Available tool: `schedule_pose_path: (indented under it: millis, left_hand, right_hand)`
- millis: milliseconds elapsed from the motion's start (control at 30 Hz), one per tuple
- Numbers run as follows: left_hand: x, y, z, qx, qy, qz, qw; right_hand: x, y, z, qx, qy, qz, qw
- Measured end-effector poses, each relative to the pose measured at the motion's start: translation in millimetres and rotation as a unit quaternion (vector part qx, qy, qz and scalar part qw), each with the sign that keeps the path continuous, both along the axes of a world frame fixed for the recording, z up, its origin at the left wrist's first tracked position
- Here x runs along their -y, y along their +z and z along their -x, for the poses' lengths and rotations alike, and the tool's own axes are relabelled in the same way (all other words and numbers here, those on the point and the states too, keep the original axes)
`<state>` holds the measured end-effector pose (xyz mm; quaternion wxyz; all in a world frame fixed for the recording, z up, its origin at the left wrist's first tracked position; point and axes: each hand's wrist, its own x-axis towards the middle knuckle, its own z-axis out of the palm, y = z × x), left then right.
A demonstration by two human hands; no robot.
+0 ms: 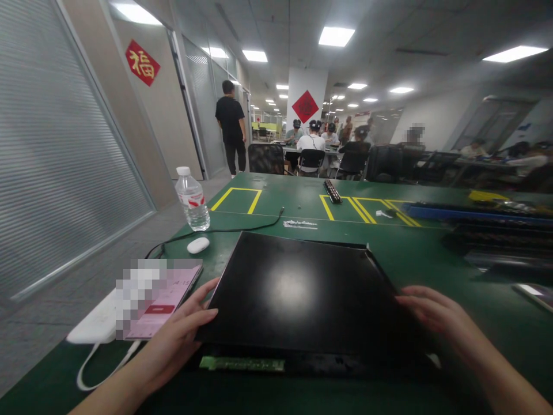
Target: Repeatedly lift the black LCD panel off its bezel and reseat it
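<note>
A black display panel (298, 294), flat and glossy with a light's reflection in its middle, is in front of me. Along its near edge runs a green circuit strip (242, 363). My left hand (184, 323) grips the panel's left edge, thumb on top and the other fingers partly hidden beside and under it. At the right edge, my right hand (436, 314) has its fingertips against the panel; its lower part is blurred, and the thumb is hidden. Whether the panel rests on the table or is slightly lifted, I cannot tell.
On the green table (415, 248) stand a water bottle (192, 202), a white oval case (198, 245), a lit phone (166, 302) and a white power bank (97, 317) at left. A black cable (233, 228) lies behind. Blurred dark parts (496, 239) lie right. People (311, 141) sit beyond; one person (231, 127) stands.
</note>
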<state>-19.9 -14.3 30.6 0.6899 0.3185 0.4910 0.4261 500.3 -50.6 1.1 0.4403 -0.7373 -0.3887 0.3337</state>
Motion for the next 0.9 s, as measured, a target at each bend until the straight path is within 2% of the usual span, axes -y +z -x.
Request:
schedule_pose_path:
  millis: [167, 400, 533, 700, 800, 900]
  left_hand:
    - [-2, -2.6, 1, 0.008, -0.006, 0.005, 1.0]
    - [-4, -3.2, 2, 0.012, -0.011, 0.014, 1.0]
    - [-6, -4.0, 4, 0.024, -0.018, 0.011, 0.999]
    - [-10, -16.9, 11, 0.044, -0.017, 0.03, 0.998]
    - [-14, -27.0, 14, 0.062, -0.01, 0.048, 0.997]
    - [-15, -29.4, 15, 0.076, -0.002, 0.06, 0.995]
  right_hand:
    - [-1, -2.7, 3, 0.029, -0.01, -0.021, 0.999]
    - [0, 9.5, 27, 0.082, 0.008, 0.006, 0.997]
    - [0, 8.8, 29, 0.086, 0.01, 0.009, 0.996]
    - [-2, 1.4, 26, 0.109, 0.013, 0.005, 0.994]
    - [-3, -3.1, 24, 0.153, 0.02, -0.018, 0.988]
    - [-3, -8.2, 22, 0.206, 0.046, -0.02, 0.977]
